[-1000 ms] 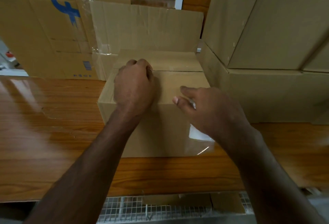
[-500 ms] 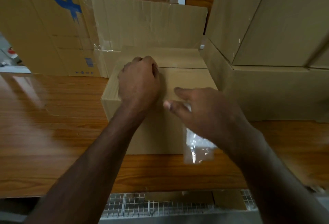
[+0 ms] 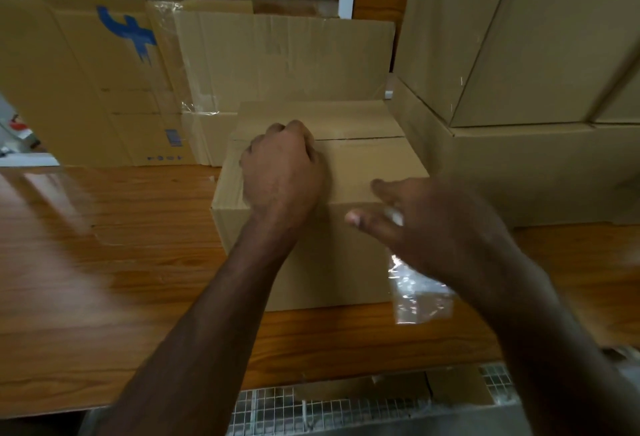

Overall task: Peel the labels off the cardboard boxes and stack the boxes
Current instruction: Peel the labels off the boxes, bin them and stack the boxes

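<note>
A closed box (image 3: pixel 322 213) stands on a wooden table (image 3: pixel 104 262), its top flaps meeting in a seam across the lid. The left hand (image 3: pixel 282 172) rests on the left half of the lid as a fist, fingers curled under; whether anything lies inside the fist cannot be told. The right hand (image 3: pixel 436 227) hovers at the near right corner of the box, thumb and forefinger pinching a clear film label (image 3: pixel 420 291), which hangs free below the hand in front of the box's near face and is crinkled and shiny. To the right, large boxes (image 3: pixel 519 54) are stacked, touching or just beside the small one. Flattened cardboard (image 3: pixel 242 64) leans upright along the far edge. A wire grid (image 3: pixel 311 408) shows below the near table edge.
</note>
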Action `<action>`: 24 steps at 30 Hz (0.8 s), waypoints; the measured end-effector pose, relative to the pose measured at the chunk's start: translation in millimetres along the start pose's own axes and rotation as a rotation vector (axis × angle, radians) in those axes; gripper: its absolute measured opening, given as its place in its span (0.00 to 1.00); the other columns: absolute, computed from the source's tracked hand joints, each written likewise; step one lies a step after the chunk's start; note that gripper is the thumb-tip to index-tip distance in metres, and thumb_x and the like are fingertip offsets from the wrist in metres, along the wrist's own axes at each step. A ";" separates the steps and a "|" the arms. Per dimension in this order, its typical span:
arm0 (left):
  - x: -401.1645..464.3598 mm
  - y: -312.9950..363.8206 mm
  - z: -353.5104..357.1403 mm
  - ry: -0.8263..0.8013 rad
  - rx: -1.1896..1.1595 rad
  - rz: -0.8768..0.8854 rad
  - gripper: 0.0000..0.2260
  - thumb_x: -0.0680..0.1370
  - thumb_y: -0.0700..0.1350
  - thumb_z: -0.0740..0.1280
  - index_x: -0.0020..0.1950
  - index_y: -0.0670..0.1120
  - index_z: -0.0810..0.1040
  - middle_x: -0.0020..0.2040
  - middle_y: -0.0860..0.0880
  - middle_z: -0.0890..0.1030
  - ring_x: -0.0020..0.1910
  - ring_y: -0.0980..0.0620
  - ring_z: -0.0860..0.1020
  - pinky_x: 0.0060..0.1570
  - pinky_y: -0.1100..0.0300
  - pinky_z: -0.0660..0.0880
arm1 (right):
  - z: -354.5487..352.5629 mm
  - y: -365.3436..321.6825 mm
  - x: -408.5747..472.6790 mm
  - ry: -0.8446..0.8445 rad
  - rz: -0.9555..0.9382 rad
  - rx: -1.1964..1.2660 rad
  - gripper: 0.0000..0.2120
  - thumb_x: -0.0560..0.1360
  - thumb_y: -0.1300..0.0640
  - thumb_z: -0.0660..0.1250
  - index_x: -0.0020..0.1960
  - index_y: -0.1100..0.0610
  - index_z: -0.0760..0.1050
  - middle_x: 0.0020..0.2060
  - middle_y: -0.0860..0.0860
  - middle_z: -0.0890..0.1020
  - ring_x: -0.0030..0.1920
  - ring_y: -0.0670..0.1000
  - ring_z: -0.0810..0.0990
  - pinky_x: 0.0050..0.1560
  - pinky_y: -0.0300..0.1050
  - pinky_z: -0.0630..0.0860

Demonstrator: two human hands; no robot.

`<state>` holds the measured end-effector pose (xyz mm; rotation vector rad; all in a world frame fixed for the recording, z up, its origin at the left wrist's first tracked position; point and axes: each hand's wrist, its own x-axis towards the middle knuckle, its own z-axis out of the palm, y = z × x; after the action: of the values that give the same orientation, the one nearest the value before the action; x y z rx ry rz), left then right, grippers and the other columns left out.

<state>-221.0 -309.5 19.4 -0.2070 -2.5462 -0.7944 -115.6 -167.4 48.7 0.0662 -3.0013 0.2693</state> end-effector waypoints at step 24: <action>-66.7 60.0 20.3 -0.138 -0.486 0.516 0.13 0.78 0.44 0.57 0.56 0.48 0.79 0.54 0.52 0.80 0.55 0.54 0.75 0.57 0.56 0.72 | 21.5 101.0 -90.2 0.333 0.563 1.220 0.10 0.83 0.61 0.54 0.49 0.63 0.72 0.40 0.59 0.74 0.38 0.55 0.74 0.41 0.54 0.71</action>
<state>-153.6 -249.0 3.2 -1.0541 -2.2096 -1.1883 -34.4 -69.1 -1.7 -0.6229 -2.0238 1.8438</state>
